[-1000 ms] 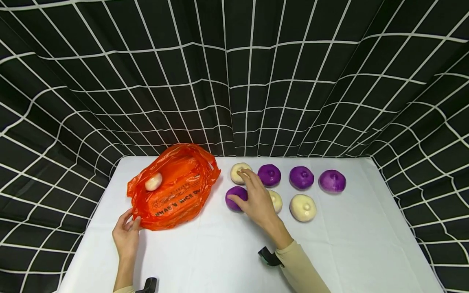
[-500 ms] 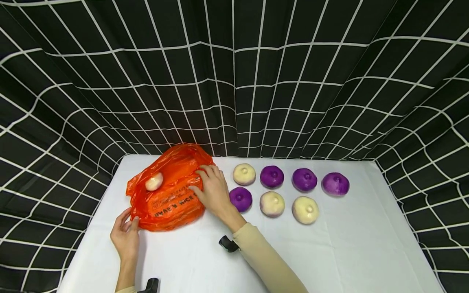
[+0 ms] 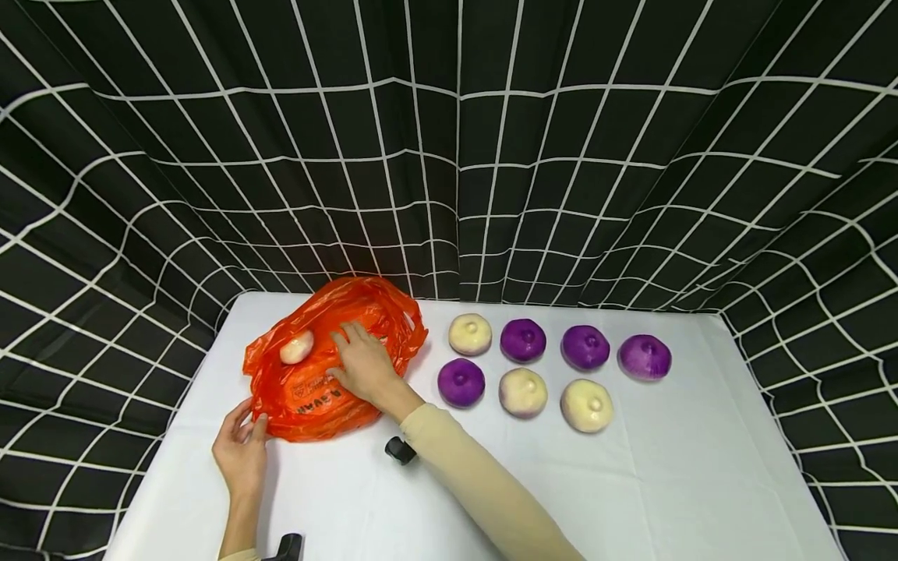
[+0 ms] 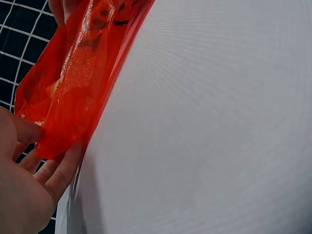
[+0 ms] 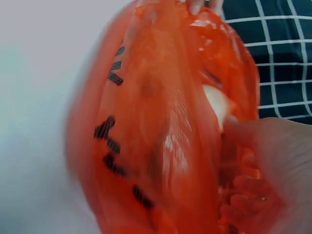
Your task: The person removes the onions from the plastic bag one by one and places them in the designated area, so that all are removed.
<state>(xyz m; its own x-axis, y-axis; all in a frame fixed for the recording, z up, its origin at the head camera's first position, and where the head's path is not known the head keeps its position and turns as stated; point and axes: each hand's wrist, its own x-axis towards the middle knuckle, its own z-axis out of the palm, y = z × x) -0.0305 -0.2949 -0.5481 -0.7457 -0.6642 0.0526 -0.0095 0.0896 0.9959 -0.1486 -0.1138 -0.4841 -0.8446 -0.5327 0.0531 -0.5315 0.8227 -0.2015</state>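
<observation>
An orange-red plastic bag (image 3: 319, 389) with dark print lies at the left of the table, its mouth spread. Inside shows a pale round onion-like vegetable (image 3: 296, 347). My left hand (image 3: 242, 452) pinches the bag's near left corner between thumb and fingers, clearly so in the left wrist view. Over the bag's mouth is my right hand (image 3: 366, 365), fingers spread and slightly bent, pointing towards the pale vegetable. In the right wrist view the right thumb tip appears close to the pale vegetable (image 5: 216, 103); whether they touch I cannot tell.
Right of the bag are two rows of onion-like vegetables, some purple (image 3: 461, 382), some cream-white (image 3: 586, 405). A white cloth covers the table (image 3: 673, 467). Black curtains (image 3: 554, 156) with a white grid enclose the back and sides.
My right hand has moved left from above the rows of vegetables to the bag's mouth, with nothing visible in it. My left hand keeps its hold on the bag corner.
</observation>
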